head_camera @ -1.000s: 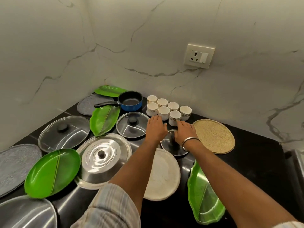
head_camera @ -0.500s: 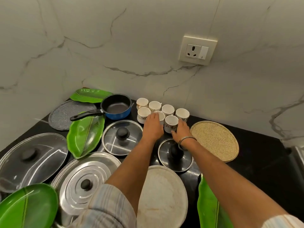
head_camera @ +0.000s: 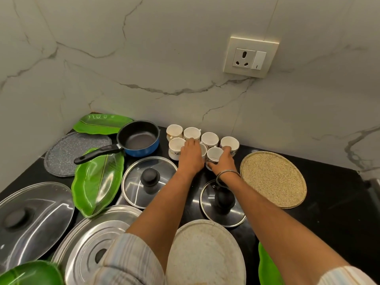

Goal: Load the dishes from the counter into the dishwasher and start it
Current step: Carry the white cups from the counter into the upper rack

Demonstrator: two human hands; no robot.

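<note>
While both arms reach forward over the black bench point(head_camera: 329, 202), the right hand point(head_camera: 223, 164) has its grip clamped on a white cup point(head_camera: 214, 155), thumb on the near side and fingers curled round the far side. The left hand point(head_camera: 190, 156) lies palm-down just left of that grip, fingers bent over another cup point(head_camera: 203, 150) that it mostly hides; whether its grip is truly closed on that cup I cannot tell. A metal bangle point(head_camera: 227, 174) circles the right wrist.

Five more cups crowd round the two grips: one point(head_camera: 175, 148) touching the left hand's outer side, three in a row beyond the fingers point(head_camera: 174, 131) point(head_camera: 191, 133) point(head_camera: 209, 138), and one point(head_camera: 229, 142) just beyond the right fingertips.

Nearer than the right grip, under the wrist, lies a glass lid point(head_camera: 223, 202) with a black knob. A second glass lid point(head_camera: 149, 182) lies left of the left forearm. Further left of the grips sits a blue saucepan point(head_camera: 139, 138), its handle over a green leaf-shaped plate point(head_camera: 96, 182). Right of the right grip lies a round woven mat point(head_camera: 273, 178). Closest to the person, between the forearms, is a pale round plate point(head_camera: 205, 254), with a steel lid point(head_camera: 88, 247) to its left.
</note>
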